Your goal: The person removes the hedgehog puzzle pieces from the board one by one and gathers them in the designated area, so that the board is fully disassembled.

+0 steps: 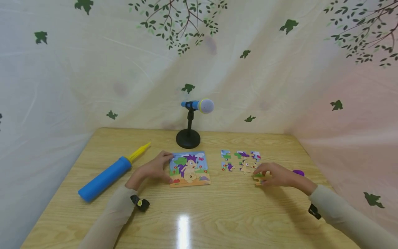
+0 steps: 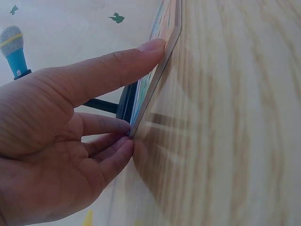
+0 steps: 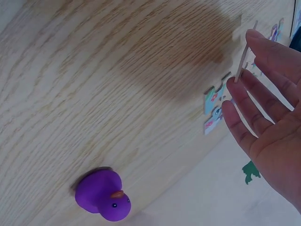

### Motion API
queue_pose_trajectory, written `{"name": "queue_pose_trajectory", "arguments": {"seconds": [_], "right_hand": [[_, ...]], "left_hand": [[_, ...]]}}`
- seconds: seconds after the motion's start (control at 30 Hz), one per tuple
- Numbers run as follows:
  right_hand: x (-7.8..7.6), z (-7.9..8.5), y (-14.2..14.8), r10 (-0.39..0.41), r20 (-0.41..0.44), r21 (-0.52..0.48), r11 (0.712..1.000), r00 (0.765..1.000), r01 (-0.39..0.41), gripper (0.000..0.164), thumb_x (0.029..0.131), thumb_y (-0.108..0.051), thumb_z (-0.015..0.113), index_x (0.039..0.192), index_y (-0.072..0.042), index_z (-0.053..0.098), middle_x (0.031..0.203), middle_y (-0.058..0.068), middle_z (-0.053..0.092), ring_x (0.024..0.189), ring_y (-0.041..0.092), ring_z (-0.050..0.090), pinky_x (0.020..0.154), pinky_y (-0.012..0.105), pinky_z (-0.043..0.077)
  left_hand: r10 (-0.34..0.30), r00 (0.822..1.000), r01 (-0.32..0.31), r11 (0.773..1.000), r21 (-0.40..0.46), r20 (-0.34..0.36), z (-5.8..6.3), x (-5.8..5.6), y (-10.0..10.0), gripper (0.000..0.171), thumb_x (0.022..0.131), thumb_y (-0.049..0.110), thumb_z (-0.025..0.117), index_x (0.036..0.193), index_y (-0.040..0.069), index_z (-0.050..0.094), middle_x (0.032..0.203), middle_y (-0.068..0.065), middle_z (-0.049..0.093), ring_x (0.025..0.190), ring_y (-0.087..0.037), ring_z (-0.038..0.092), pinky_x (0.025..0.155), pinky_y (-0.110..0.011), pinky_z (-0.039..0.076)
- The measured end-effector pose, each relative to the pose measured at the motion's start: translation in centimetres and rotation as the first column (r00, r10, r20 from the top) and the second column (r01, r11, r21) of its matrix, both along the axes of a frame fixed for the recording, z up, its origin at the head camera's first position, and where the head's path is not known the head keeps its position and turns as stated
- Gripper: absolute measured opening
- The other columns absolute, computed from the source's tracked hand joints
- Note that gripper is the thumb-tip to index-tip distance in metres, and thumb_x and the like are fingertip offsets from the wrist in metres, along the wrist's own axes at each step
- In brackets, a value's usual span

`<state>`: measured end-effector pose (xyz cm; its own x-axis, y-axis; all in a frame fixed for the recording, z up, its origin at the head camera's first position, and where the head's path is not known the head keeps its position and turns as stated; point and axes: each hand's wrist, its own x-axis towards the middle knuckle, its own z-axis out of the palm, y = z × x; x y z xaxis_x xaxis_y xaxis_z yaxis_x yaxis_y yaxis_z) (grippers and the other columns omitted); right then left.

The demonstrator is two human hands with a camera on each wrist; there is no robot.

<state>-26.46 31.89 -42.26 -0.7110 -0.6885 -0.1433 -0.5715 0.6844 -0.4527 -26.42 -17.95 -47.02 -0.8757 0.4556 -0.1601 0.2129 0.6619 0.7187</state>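
A flat puzzle board (image 1: 188,171) with a purple-spined hedgehog picture lies mid-table. My left hand (image 1: 157,167) touches its left edge, thumb toward the near corner and fingertips at the far corner. In the left wrist view, the same thumb (image 2: 122,68) rests straight along the board's rim. Farther right, my right hand (image 1: 275,175) pinches a thin jigsaw piece (image 1: 259,180) between thumb and fingertips. Edge-on, this piece (image 3: 243,59) looks like a narrow pale strip, tilted off the table. Several loose jigsaw pieces (image 1: 244,168) lie in rows just beyond the right hand.
A blue toy microphone (image 1: 194,104) on a black stand (image 1: 188,139) is behind the board. To the left lies a blue pump (image 1: 104,180) with a yellow nozzle. A purple rubber duck (image 3: 101,193) sits past the right wrist. Printed cloth hangs behind the table.
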Motion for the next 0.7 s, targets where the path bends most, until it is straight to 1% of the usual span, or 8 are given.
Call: {"name": "queue_pose_trajectory", "arguments": {"seconds": [0.1,0.2,0.27,0.53,0.7], "right_hand": [[0.14,0.00,0.29,-0.006,0.001,0.005,1.000,1.000,0.006,0.036,0.089,-0.013,0.079,0.122,-0.005,0.070,0.119,0.011,0.070,0.097,0.020,0.063,0.079,0.033,0.056],[0.26,-0.07,0.54,0.002,-0.002,0.004,1.000,1.000,-0.002,0.035,0.089,-0.013,0.079,0.122,-0.005,0.071,0.117,0.011,0.071,0.095,0.020,0.064,0.079,0.035,0.056],[0.31,-0.15,0.68,0.011,-0.002,0.000,1.000,1.000,-0.011,0.036,0.088,-0.013,0.079,0.122,-0.004,0.071,0.117,0.012,0.071,0.094,0.021,0.064,0.079,0.037,0.056],[0.51,-0.49,0.85,-0.004,-0.010,0.011,1.000,1.000,0.004,0.038,0.086,-0.011,0.080,0.122,-0.003,0.071,0.122,0.018,0.069,0.095,0.026,0.066,0.080,0.039,0.059],[0.48,-0.74,0.90,-0.011,-0.015,0.015,1.000,1.000,0.011,0.038,0.085,-0.010,0.081,0.121,-0.003,0.071,0.121,0.018,0.069,0.095,0.027,0.066,0.080,0.040,0.059]], "left_hand": [[-0.003,1.000,0.003,1.000,-0.005,-0.002,-0.04,-0.02,0.06,0.105,0.076,0.029,0.091,0.157,-0.001,0.033,0.158,-0.024,0.026,0.146,-0.044,0.028,0.123,-0.061,0.027],[0.005,1.000,-0.005,1.000,-0.006,0.003,0.03,0.07,0.10,0.104,0.076,0.029,0.091,0.157,0.000,0.033,0.158,-0.023,0.026,0.146,-0.043,0.029,0.123,-0.061,0.027],[0.012,1.000,-0.012,1.000,-0.005,0.006,0.12,0.14,0.08,0.104,0.076,0.029,0.091,0.158,0.000,0.033,0.158,-0.023,0.026,0.146,-0.043,0.029,0.123,-0.061,0.027],[0.022,1.000,-0.022,1.000,0.001,0.001,0.19,0.20,0.05,0.103,0.076,0.027,0.091,0.157,0.000,0.033,0.158,-0.024,0.026,0.146,-0.045,0.030,0.122,-0.063,0.028],[0.023,1.000,-0.023,1.000,0.002,0.008,0.05,0.22,0.03,0.104,0.076,0.027,0.091,0.157,0.000,0.033,0.158,-0.024,0.026,0.146,-0.045,0.029,0.122,-0.063,0.027]]}}
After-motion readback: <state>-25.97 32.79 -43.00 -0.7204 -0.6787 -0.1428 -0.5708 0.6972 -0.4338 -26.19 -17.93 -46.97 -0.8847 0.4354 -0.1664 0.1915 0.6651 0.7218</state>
